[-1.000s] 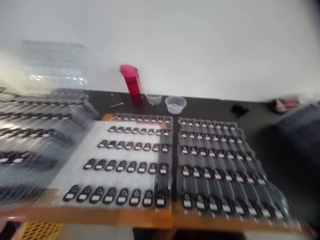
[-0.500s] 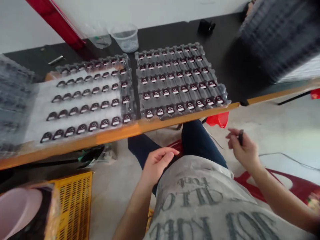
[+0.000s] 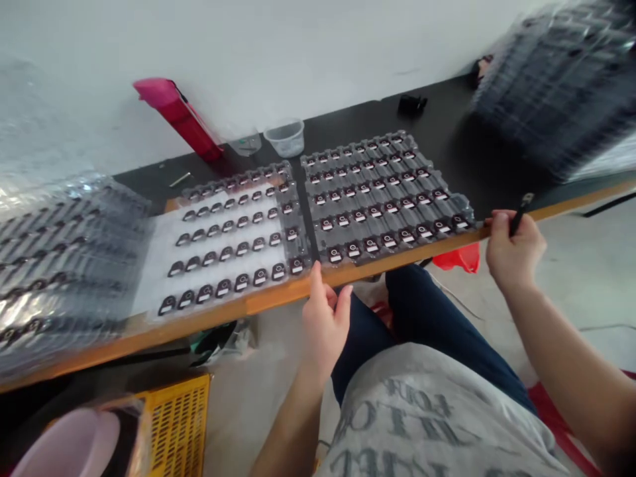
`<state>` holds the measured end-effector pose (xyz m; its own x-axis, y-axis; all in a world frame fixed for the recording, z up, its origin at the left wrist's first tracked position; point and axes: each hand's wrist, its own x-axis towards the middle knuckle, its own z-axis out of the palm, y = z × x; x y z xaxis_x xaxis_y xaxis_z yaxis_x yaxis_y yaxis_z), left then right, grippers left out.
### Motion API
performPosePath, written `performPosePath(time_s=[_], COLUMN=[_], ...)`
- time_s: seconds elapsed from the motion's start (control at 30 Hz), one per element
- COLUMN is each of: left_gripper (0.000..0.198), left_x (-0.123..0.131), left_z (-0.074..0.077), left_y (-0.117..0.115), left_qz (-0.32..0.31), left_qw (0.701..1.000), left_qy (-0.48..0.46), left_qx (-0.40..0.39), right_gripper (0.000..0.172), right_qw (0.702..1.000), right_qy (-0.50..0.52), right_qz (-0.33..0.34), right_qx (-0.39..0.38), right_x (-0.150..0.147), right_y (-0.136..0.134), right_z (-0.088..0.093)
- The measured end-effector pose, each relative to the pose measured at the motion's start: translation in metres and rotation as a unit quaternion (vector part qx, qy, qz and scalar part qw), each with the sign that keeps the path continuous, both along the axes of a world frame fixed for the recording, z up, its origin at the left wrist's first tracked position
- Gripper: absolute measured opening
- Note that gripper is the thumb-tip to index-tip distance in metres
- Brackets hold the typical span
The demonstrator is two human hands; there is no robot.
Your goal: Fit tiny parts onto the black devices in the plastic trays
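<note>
The clear tray (image 3: 382, 226) I am at lies flat on the dark table (image 3: 348, 126), its near side along the orange edge (image 3: 278, 297), just beside a second tray (image 3: 295, 249) that has a white sheet (image 3: 156, 258) with it. Five rows of small dark tags (image 3: 371, 244) sit in its grooves. I judge it to be light, thin plastic, a bit springy and slick, likely to sag in the middle and spill or shift the tags if tipped; I would take it by both near corners, thumbs on the rim, and keep it level. My left hand (image 3: 325, 318) is loosely open, index finger stretched to the near left corner and thumb apart, with nothing seen in it; whether the fingertip touches plastic or only the edge I cannot tell. My right hand (image 3: 514, 252) is closed around a slim black tool (image 3: 519, 211), of what kind I can't make out, its fingertips at the near right corner, contact again unclear. Half a second ago both hands were back from the table, the left above my lap and the right out over the floor; now they have come up to the two corners, while the tray still lies beside its neighbour.
</note>
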<state>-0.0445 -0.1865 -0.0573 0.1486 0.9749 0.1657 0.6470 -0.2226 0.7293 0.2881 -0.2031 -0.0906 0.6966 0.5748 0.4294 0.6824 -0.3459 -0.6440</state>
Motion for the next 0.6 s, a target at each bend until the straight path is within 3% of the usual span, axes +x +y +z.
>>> performPosePath(time_s=[0.1, 0.27, 0.47, 0.6], left_gripper=[0.065, 0.063, 0.051, 0.044], left_x=[0.0, -0.002, 0.0, 0.002], left_z=[-0.006, -0.01, -0.013, -0.018], left_y=[0.001, 0.004, 0.007, 0.008], left_qz=[-0.016, -0.028, -0.019, -0.006], left_qw=[1.0, 0.999, 1.0, 1.0], left_qy=[-0.012, -0.023, -0.02, -0.014], left_qx=[-0.018, -0.02, 0.004, 0.022], right_gripper=[0.044, 0.039, 0.035, 0.032], right_qw=[0.997, 0.993, 0.992, 0.992], right_qy=[0.028, -0.016, -0.061, -0.089], right_qz=[-0.072, -0.115, -0.104, -0.075], right_qx=[0.029, 0.029, -0.042, -0.048], right_x=[0.001, -0.001, -0.001, 0.002], right_y=[0.007, 0.014, 0.01, 0.006], right_z=[-0.001, -0.001, 0.002, 0.001])
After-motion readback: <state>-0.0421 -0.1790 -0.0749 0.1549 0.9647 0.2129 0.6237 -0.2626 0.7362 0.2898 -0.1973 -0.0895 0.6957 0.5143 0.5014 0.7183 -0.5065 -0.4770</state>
